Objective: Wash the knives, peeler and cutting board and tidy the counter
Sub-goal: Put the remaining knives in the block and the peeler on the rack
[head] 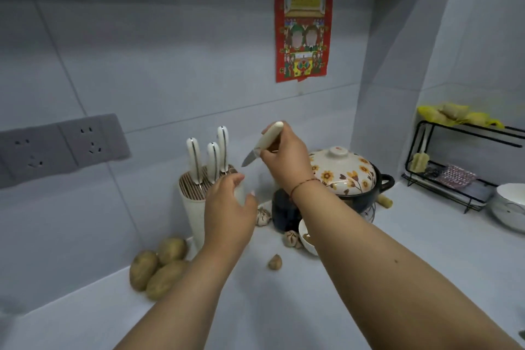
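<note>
Both forearms reach in from the near counter edge. Right hand [284, 156] pinches a small cream-handled knife [262, 145], blade tilted down-left, above the knife block [196, 193]. Left hand [230, 204] curls around the block's right side. Three knives [211, 156] stand in its slots against the back wall; potatoes [159, 267] lie just beside its base.

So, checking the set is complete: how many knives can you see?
4. Three stand in the knife block: left, middle, rear. The fourth knife is in the right hand, above the block. Others may be hidden.
</note>
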A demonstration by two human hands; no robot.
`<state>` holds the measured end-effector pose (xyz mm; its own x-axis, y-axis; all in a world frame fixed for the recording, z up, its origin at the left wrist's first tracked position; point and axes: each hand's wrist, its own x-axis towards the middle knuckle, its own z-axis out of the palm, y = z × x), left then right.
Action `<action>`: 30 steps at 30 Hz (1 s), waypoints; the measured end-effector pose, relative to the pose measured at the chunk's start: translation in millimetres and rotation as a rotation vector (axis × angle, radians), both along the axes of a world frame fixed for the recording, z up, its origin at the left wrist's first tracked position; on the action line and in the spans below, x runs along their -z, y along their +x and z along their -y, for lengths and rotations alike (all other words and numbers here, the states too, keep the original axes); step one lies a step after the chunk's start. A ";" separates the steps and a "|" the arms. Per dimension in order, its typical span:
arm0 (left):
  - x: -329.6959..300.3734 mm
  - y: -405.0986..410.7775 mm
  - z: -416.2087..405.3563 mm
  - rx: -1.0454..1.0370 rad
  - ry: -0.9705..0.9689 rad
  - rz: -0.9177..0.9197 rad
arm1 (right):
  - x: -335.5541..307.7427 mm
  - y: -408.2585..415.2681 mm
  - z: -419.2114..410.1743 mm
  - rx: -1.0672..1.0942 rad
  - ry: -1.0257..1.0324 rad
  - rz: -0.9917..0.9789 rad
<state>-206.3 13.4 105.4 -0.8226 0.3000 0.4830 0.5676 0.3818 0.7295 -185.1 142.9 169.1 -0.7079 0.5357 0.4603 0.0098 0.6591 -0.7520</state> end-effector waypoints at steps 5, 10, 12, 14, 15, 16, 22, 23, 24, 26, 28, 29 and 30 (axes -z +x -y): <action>29.9 -35.1 7.0 -0.034 -0.216 0.004 | -2.8 -55.5 3.1 -0.028 0.079 0.096; 45.2 -41.9 4.7 -0.068 -0.253 -0.113 | 4.5 -90.3 -1.5 -0.035 0.162 0.239; 50.2 -42.2 2.8 -0.087 -0.251 -0.152 | 7.6 -100.7 -2.1 -0.048 0.178 0.282; 52.6 -41.9 1.4 -0.101 -0.240 -0.163 | 14.2 -108.0 -3.2 -0.077 0.205 0.363; 53.5 -42.1 1.1 -0.104 -0.233 -0.168 | 19.2 -111.7 -4.7 -0.087 0.202 0.403; 54.3 -42.0 0.9 -0.104 -0.231 -0.176 | 24.8 -113.6 -6.6 -0.100 0.181 0.435; 57.6 -38.1 -0.7 -0.098 -0.227 -0.162 | 49.7 -97.4 -17.4 -0.114 -0.058 0.398; 56.9 -35.3 -2.6 -0.101 -0.213 -0.151 | 52.0 -89.3 -19.4 -0.114 -0.086 0.372; 55.8 -30.7 -5.7 -0.100 -0.197 -0.150 | 53.1 -78.5 -21.4 -0.112 -0.114 0.346; 53.8 -20.6 -12.1 -0.079 -0.178 -0.159 | 55.3 -57.8 -24.0 -0.104 -0.175 0.290; 48.6 -4.7 -21.3 -0.016 -0.180 -0.134 | 56.2 -32.5 -28.7 -0.083 -0.236 0.217; 45.5 3.6 -26.0 0.018 -0.183 -0.100 | 56.2 -19.7 -31.9 -0.066 -0.252 0.188; 41.6 14.5 -32.1 0.055 -0.184 -0.063 | 54.8 -2.6 -36.7 -0.046 -0.262 0.168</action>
<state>-191.8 45.5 63.8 -0.7722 0.4317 0.4663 0.6339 0.4720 0.6128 -187.7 179.6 114.3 -0.7886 0.5862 0.1855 0.1226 0.4456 -0.8868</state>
